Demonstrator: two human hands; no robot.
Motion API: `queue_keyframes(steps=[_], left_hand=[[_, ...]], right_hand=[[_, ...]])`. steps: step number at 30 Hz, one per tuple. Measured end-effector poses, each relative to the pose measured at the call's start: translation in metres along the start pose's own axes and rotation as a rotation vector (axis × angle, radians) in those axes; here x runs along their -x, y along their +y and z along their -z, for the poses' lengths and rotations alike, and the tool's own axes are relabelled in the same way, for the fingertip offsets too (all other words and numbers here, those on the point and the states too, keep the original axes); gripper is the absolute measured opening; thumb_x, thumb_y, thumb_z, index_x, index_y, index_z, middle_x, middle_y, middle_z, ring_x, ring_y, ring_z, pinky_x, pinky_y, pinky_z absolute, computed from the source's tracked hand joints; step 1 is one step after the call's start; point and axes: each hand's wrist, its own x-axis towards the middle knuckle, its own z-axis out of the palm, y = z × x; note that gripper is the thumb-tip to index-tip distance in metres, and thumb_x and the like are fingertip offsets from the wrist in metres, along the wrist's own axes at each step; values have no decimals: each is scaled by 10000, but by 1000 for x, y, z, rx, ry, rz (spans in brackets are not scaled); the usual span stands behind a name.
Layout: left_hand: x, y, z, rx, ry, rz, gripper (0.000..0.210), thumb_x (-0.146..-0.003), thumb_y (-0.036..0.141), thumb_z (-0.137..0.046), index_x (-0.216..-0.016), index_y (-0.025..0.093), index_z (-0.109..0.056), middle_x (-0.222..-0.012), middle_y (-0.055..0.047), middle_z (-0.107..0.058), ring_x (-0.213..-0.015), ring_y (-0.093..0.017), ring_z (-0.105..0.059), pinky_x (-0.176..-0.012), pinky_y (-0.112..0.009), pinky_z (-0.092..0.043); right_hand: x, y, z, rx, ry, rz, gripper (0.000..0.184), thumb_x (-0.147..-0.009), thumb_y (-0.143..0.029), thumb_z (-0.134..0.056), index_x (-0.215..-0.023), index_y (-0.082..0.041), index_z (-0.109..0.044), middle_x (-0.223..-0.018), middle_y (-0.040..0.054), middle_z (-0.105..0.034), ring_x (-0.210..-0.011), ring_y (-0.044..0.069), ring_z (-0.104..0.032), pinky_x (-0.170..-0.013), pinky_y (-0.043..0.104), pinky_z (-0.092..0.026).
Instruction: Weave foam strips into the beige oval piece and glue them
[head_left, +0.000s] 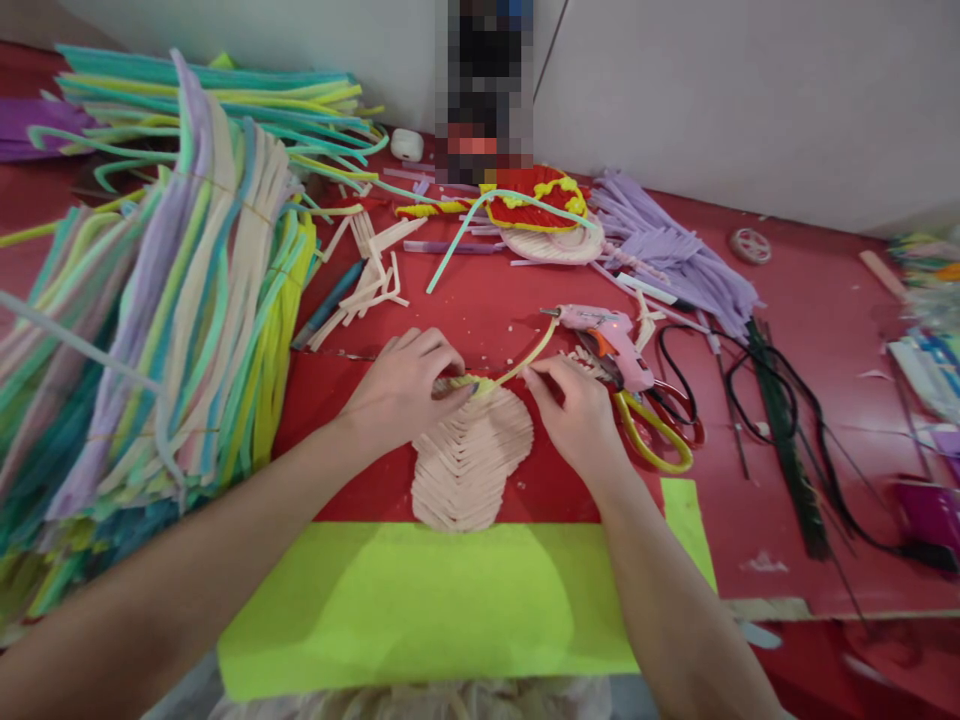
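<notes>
A cream, ribbed piece (469,460) made of pipe cleaners lies on the red table in front of me. My left hand (412,380) rests on its upper left edge, thumb and fingers pressed at the top. A yellow pipe cleaner (529,360) runs from that top edge up to the right. My right hand (574,405) pinches near this strip, thumb and index finger close together at it. Just beyond my right hand lies a pink glue gun (611,340) with an orange trigger. Scissors with yellow handles (656,440) sit beside it.
Bundled pastel pipe cleaners (187,300) pile up on the left. Purple pipe cleaners (667,250) lie at the back right, near a red and yellow piece (536,200). A black cable (832,470) curls on the right. Lime green felt (435,610) covers the front edge.
</notes>
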Motion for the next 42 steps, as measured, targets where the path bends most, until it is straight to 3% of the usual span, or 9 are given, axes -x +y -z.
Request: queue_keyframes(steps=[8,17,23,25,28,32,36,42], left_hand=[[1,1,2,32,-38,11,348,-746,488,-672,-905,186,-601,-983,-44,-564,-887,-218,-482,-778,-373,-376],[0,1,2,98,-51,-8,292,-729,371,-722,-865,176,-554,-946,-29,-564,-863,-197,-475,-762,-351,-355],[-2,1,0,216,-70,22,288,-725,369,-717,-865,188,-542,-908,-20,-581,-864,-198,-491,-776,-366,-381],[-1,1,0,292,-68,70,316,-711,392,-718,-893,196,-549,-910,-22,-591,-876,-201,-512,-774,-367,-406],[-2,2,2,494,11,164,380,-693,381,-724,-983,204,-555,-1001,-38,-615,-939,-199,-561,-807,-357,-453],[-6,2,6,780,153,321,419,-691,372,-718,-1022,175,-554,-1006,-59,-661,-921,-191,-622,-795,-335,-506],[-7,-2,7,981,40,413,391,-727,416,-685,-1014,160,-613,-953,-62,-701,-857,-195,-657,-739,-338,-541],[-1,-4,3,1001,-33,514,370,-707,450,-704,-928,155,-677,-868,-62,-716,-771,-207,-663,-659,-338,-553]], right_hand=[[1,0,3,-95,-118,39,129,-769,-299,-704,-850,-223,-638,-865,30,-633,-851,193,-587,-800,363,-460],[7,-12,7,-379,-214,-230,218,-795,-361,-667,-910,-228,-539,-861,12,-651,-816,164,-622,-705,305,-487],[6,-7,7,-572,-304,-245,534,-822,-255,-628,-1306,-307,-409,-889,4,-655,-826,162,-637,-772,349,-528],[5,-7,9,-621,-319,-254,584,-829,-249,-616,-1352,-326,-369,-873,0,-651,-819,162,-638,-776,351,-536],[2,-8,12,-656,-259,-264,586,-818,-268,-632,-1346,-320,-383,-845,-1,-637,-831,169,-634,-763,342,-543],[-1,-9,15,-621,-37,-256,560,-820,-294,-630,-1327,-314,-394,-885,15,-631,-848,181,-630,-760,352,-545],[-2,-9,12,-591,152,-249,551,-819,-304,-624,-1316,-316,-385,-939,28,-637,-873,181,-628,-795,363,-535],[-1,-11,9,-591,147,-242,548,-807,-340,-633,-1305,-300,-409,-972,34,-643,-825,167,-625,-717,324,-530]])
